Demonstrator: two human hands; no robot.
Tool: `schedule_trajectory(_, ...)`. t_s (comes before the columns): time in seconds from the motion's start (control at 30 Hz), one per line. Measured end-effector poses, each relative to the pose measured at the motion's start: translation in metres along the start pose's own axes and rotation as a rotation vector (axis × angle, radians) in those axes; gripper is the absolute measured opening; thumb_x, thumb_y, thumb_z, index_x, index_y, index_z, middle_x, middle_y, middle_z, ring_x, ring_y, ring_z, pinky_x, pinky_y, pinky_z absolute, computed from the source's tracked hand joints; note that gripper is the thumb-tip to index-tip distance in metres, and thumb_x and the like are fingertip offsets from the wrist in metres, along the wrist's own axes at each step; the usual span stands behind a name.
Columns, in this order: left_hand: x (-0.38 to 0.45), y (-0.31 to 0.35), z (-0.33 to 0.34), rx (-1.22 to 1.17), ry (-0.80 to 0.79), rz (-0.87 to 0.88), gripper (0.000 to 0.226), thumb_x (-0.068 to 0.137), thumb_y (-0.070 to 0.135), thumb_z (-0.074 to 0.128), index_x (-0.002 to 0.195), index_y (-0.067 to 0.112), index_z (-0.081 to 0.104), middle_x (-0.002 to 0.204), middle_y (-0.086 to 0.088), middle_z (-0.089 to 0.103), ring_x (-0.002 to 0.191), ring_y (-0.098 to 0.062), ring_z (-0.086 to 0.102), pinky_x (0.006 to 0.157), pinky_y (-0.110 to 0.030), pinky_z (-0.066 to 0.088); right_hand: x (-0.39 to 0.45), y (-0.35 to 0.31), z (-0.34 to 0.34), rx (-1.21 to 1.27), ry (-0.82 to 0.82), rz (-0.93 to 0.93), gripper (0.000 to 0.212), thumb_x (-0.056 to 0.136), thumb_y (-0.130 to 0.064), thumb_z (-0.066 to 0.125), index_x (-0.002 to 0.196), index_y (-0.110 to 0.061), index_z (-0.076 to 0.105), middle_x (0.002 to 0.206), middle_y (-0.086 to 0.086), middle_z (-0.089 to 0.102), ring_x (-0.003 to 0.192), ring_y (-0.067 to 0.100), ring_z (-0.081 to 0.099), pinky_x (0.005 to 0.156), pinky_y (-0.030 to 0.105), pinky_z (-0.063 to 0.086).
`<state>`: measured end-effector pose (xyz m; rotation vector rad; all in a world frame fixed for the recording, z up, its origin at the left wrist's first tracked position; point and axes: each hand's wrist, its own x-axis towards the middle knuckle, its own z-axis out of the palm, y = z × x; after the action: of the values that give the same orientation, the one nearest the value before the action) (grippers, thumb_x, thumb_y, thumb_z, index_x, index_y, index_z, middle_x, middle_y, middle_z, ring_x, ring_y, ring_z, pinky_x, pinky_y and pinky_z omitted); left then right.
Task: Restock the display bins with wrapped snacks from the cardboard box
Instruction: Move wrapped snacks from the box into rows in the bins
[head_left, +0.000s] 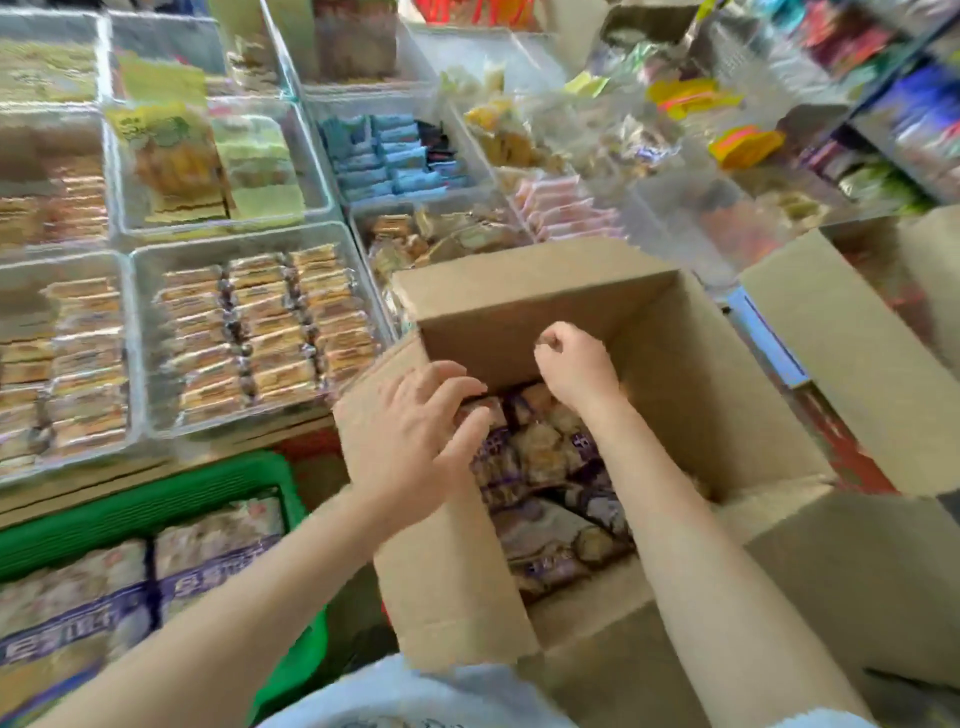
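- Wrapped snacks (540, 457), in purple and tan wrappers, lie piled in the bottom of the cardboard box (691, 374), which sits open at the 5 o'clock part of the view
- Box flaps are folded outward, 1 of them hanging down the near left side beside the left forearm
- Left hand (410, 436) reaches over the box's left wall at about 9 o'clock from the pile, fingers spread and fairly straight, fingertips touching the topmost wrappers without curling round any
- Right hand (574, 364) is inside the box at about 12 o'clock from the pile, near the far wall, fingers curled into a loose fist; blur hides whether it pinches a wrapper, so I cannot tell if it holds anything
- Both forearms come in from the bottom edge, well apart at the elbows and near each other at the hands
- Clear display bins (140, 332) fill the 9 to 12 o'clock area, each packed with rows of small wrapped biscuits and cakes
- Nearest bin, just beside the box's left wall, holds 3 neat rows of orange and brown packets (270, 332)
- Blue packets (389, 156) sit in a bin at 12 o'clock, and pink packets (566, 208) at about 1 o'clock
- Green crate (145, 504) at 7 o'clock, below the bins, holds large bags with blue bands
- Second cardboard box (841, 353) stands at 3 o'clock, touching the first
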<state>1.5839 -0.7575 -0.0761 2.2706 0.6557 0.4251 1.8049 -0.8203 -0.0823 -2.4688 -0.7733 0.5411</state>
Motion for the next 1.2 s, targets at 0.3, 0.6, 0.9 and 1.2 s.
schedule_trajectory(0.3, 0.022, 0.009, 0.045, 0.394, 0.037, -0.089, 0.044, 0.098, 0.045, 0.033, 0.107, 0.028, 0.072, 0.121, 0.007, 0.061, 0.13, -0.014, 0.038, 0.124, -0.035, -0.011, 0.072, 0.124, 0.044, -0.301, -0.64, 0.247, 0.071, 0.103, -0.042, 0.048, 0.162, -0.025, 0.012, 0.165, 0.011, 0.022, 0.148, 0.034, 0.029, 0.117, 0.041, 0.029)
schedule_trajectory(0.6, 0.027, 0.014, 0.049, 0.414, 0.06, -0.088, 0.04, 0.096, 0.043, 0.035, 0.103, 0.03, 0.072, 0.122, 0.008, 0.06, 0.131, -0.014, 0.038, 0.124, -0.037, -0.009, 0.071, 0.108, 0.026, -0.038, -0.661, 0.238, 0.04, 0.104, -0.035, 0.049, 0.14, -0.017, 0.049, 0.136, 0.012, 0.057, 0.118, 0.031, 0.061, 0.099, 0.047, 0.054)
schedule_trajectory(0.9, 0.015, 0.016, 0.035, 0.386, -0.024, -0.081, 0.028, 0.102, 0.039, 0.045, 0.116, 0.03, 0.068, 0.124, 0.01, 0.06, 0.132, -0.015, 0.04, 0.121, -0.035, -0.016, 0.046, 0.065, -0.012, 0.028, -0.612, 0.162, 0.035, 0.104, -0.038, 0.046, 0.129, -0.016, 0.057, 0.122, 0.01, 0.062, 0.103, 0.026, 0.067, 0.084, 0.039, 0.058)
schedule_trajectory(1.2, 0.003, -0.011, 0.023, 0.369, -0.114, 0.059, 0.044, 0.1, 0.042, 0.028, 0.107, 0.036, 0.071, 0.115, 0.017, 0.058, 0.128, -0.006, 0.04, 0.125, -0.043, -0.009, 0.059, 0.092, 0.094, 0.004, -0.283, 0.306, 0.079, 0.099, -0.027, 0.06, 0.159, -0.011, 0.012, 0.162, 0.019, 0.021, 0.144, 0.038, 0.033, 0.116, 0.046, 0.036)
